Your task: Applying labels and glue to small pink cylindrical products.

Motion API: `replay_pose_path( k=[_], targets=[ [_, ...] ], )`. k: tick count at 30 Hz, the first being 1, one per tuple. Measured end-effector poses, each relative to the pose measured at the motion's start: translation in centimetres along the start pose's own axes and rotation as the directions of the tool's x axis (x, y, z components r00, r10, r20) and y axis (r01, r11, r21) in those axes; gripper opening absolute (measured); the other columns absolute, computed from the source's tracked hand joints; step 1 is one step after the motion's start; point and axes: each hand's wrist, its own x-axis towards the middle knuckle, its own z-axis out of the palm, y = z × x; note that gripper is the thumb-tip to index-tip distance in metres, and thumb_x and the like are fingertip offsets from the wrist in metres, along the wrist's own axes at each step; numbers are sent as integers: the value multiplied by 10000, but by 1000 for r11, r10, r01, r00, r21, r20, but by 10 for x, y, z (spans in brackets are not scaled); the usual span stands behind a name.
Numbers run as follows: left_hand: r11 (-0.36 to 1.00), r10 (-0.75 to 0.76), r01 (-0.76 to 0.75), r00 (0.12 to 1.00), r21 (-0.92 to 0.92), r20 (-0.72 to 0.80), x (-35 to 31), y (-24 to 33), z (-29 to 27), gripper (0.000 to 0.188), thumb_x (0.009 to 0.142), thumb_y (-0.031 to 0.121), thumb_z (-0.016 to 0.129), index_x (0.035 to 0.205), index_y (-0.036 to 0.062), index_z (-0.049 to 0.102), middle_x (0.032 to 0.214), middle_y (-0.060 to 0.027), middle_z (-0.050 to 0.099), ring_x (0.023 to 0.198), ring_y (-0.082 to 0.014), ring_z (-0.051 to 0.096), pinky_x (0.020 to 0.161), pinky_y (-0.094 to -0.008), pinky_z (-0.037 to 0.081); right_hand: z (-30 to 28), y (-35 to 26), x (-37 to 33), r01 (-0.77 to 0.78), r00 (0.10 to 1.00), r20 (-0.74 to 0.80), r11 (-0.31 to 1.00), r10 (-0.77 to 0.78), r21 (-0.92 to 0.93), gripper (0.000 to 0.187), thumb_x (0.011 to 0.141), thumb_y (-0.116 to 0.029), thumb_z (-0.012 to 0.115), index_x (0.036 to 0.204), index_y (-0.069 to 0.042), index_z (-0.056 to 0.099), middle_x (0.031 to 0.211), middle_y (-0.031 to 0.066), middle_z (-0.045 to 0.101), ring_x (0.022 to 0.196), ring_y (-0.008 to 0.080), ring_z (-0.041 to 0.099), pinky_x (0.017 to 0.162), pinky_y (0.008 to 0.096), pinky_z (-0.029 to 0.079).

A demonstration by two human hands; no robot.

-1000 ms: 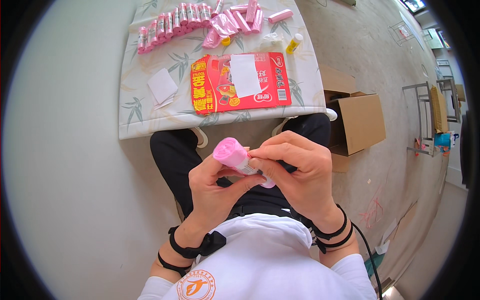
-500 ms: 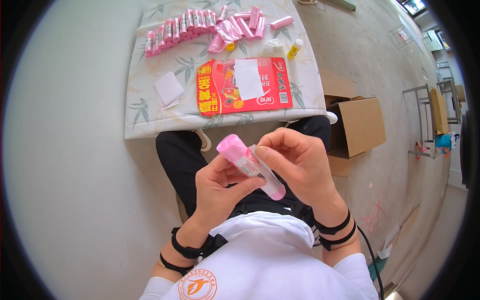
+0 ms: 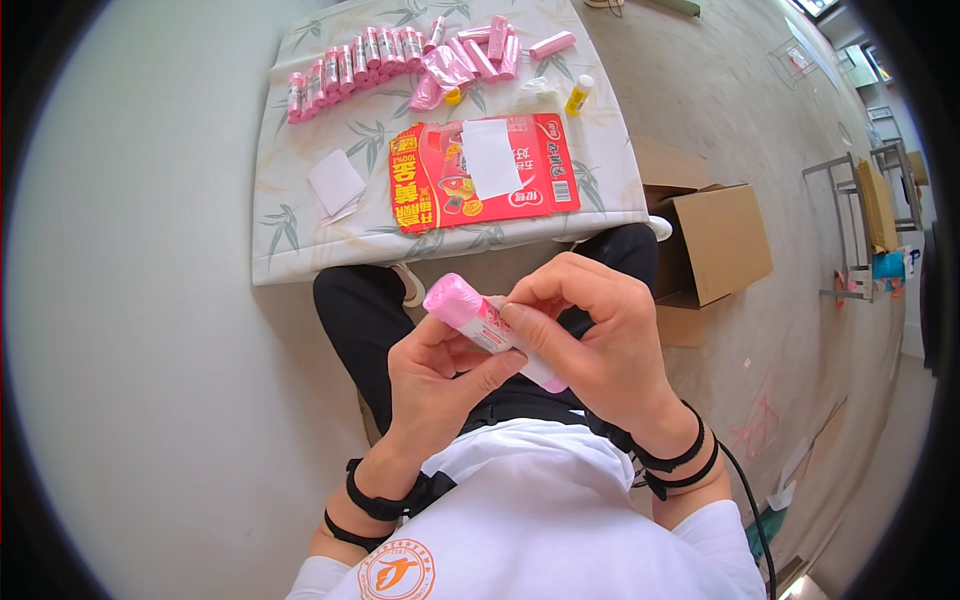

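Note:
Above my lap, a roll of pink plastic bags (image 3: 455, 300) is tilted, its top end leaning up to the left. My left hand (image 3: 440, 375) is closed round its lower left side, thumb across the front. Round the roll's middle goes a white printed paper label (image 3: 489, 331). My right hand (image 3: 590, 330) is closed at the label's right edge, its thumb and fingertips pressing the paper against the roll. That hand hides part of the roll's lower right side.
On the table (image 3: 300, 255) lie a red printed sheet (image 3: 545, 190) with a white paper (image 3: 491, 160) on it, a stack of white papers (image 3: 337, 182), a glue stick (image 3: 579, 95) and rows of pink rolls (image 3: 345, 68). An opened cardboard box (image 3: 725, 245) stands right of the table.
My right thumb and fingers have moved slightly left, laying the label's raised edge down closer to the roll. My left hand keeps its hold.

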Motion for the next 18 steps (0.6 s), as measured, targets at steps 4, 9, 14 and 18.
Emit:
replay_pose_path(
  k=[4,9,14,18],
  targets=[
    [993,-41,43,999,-114,22,-3,-3,-1,395,759,-88,683,1127,-30,551,1030,-100,634,971,-172,618,873,-302,513,-5,2,4,-247,967,110,952,230,179,158,826,-108,651,861,44,627,734,42,610,622,72,559,544,202,444],
    [979,-97,104,994,-173,49,-1,-6,-4,374,751,-105,680,1096,-27,561,1036,-103,628,994,-183,605,899,-323,499,-15,7,14,-461,878,288,839,383,290,191,863,-136,622,873,54,621,758,14,606,675,28,520,571,190,436],
    [955,-73,109,988,-277,138,0,-10,-13,356,748,-115,676,1077,-25,573,1074,-114,614,1014,-186,595,908,-326,491,-20,6,22,-490,858,355,800,372,346,211,883,-131,594,960,63,621,802,18,615,710,32,536,612,186,453],
    [946,-12,71,983,-316,186,3,-9,-9,389,752,-106,678,1112,-27,555,1106,-121,603,1023,-187,592,911,-328,489,-23,5,15,-403,903,322,824,285,398,250,917,-133,545,1055,69,596,846,32,621,748,33,538,635,189,462]
  ],
)
